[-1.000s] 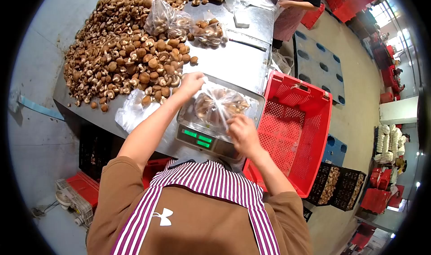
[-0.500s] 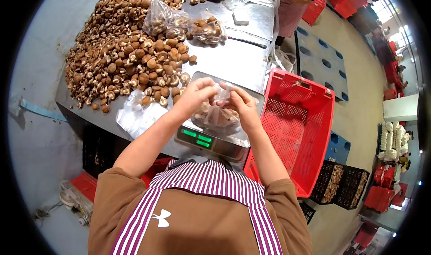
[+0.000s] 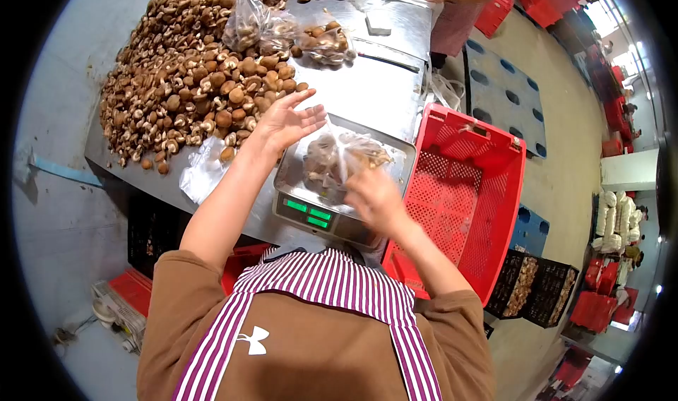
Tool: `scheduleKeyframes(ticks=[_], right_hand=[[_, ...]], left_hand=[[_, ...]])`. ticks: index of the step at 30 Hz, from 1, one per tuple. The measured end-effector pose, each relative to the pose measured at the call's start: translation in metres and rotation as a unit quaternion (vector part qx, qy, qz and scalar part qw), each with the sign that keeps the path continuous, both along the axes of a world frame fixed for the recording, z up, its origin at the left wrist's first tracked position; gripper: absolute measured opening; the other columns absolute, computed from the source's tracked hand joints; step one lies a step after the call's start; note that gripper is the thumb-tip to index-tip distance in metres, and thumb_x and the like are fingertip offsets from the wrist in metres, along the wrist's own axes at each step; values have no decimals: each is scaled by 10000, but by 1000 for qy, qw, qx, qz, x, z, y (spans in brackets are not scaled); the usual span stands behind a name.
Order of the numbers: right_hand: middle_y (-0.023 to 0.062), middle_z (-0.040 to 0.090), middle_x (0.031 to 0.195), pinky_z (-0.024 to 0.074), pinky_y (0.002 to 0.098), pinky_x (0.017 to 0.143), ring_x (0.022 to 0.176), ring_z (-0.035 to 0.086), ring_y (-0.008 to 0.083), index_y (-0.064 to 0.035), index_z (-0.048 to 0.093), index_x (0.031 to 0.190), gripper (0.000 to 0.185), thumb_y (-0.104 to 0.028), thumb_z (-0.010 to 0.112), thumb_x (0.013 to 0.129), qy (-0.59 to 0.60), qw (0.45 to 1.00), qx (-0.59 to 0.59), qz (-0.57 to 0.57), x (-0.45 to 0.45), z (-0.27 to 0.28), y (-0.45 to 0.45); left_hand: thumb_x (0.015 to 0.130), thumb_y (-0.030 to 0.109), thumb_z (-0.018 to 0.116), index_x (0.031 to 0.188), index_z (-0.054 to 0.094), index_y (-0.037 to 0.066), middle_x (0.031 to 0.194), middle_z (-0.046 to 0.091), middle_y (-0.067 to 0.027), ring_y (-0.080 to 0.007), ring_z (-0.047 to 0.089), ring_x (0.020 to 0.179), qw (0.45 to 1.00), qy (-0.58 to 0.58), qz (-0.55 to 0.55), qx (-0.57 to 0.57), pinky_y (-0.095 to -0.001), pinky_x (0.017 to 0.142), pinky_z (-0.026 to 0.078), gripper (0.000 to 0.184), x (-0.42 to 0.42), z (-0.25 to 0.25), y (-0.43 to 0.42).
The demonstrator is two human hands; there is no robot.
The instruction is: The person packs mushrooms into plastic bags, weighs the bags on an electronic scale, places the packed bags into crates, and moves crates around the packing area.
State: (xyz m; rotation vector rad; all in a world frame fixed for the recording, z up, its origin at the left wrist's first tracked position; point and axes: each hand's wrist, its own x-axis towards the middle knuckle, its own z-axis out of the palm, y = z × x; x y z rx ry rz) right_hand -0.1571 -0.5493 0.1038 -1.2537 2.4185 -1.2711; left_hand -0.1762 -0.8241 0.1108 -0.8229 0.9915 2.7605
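Mushroom bag [image 3: 322, 162] at right grip [image 3: 376, 195], left [image 3: 286, 123] splayed

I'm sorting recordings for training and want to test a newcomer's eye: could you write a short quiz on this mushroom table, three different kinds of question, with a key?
1. Short answer: What does the clear bag of mushrooms in front of the person rest on?
2. True or false: The person's left hand is clenched into a fist.
3. Multiple choice: From the wearer's view, where is the nearest red crate?
a) Left of the bag
b) Right of the bag
c) Directly under the bag

Key:
1. The scale.
2. False; it is open.
3. b
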Motion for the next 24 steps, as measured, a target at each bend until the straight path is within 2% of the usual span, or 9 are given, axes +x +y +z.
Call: scheduleKeyframes(ticks=[1,3,5,6,7,9,12,20,24], right_hand=[[119,659,957,506,378,834,913,629,276,-3,674,1053,205,-140,635,906,124,988,34,81,17,11,-2],[146,647,950,494,399,793,880,626,308,-9,673,938,129,-99,672,846,55,997,-5,63,18,16,1],[156,637,995,505,388,802,892,632,307,6,654,968,139,-60,669,846,52,996,-69,-17,-6,10,12],[157,638,1004,512,370,814,907,638,294,20,651,980,132,-27,655,856,-25,992,-95,-77,-7,11,15],[163,633,1037,515,361,818,937,639,286,22,639,1048,173,-17,630,879,-26,987,-121,-105,-9,14,15],[166,618,1103,514,357,832,983,629,279,5,613,1142,255,-31,622,890,-33,981,-90,-168,-12,15,18],[173,592,1190,463,399,949,1121,573,324,-11,570,1228,378,-79,661,868,-7,984,-46,-174,-17,-4,23],[229,493,1355,362,462,1067,1264,458,391,6,468,1354,639,-192,741,812,37,994,16,-101,-21,-4,-8],[240,353,1488,262,485,1140,1397,314,394,-25,353,1456,916,-373,803,739,33,992,106,-62,-29,-4,-33]], left_hand=[[933,246,634,1273,526,23,1153,578,-230,-317,594,1074,1000,-2,3,27,-440,1003,498,420,-3,-5,4],[918,207,661,1321,491,20,1239,539,-282,-354,568,1175,997,25,-1,79,-444,1029,492,476,-2,-17,12],[924,227,654,1347,483,27,1226,585,-241,-310,622,1108,995,82,2,-54,-395,942,537,498,4,0,20],[923,238,655,1353,481,23,1187,619,-203,-274,653,1043,983,84,-39,-158,-362,882,546,511,6,5,15],[922,249,656,1358,479,20,1149,653,-165,-239,684,979,959,82,-77,-261,-329,821,556,524,9,9,6],[917,227,647,1350,490,17,1016,689,-94,-123,679,775,884,55,-28,-463,-220,646,507,506,20,5,-5],[908,161,636,1312,512,20,914,693,-55,-75,609,614,905,55,65,-416,-194,523,428,445,49,-14,-29],[924,155,561,1268,525,-3,935,676,-66,-84,590,627,869,-99,121,-469,-206,529,404,380,167,-88,-60],[932,142,541,1294,505,0,949,681,-81,-96,601,631,875,-154,132,-440,-208,532,415,391,209,-128,-58]])
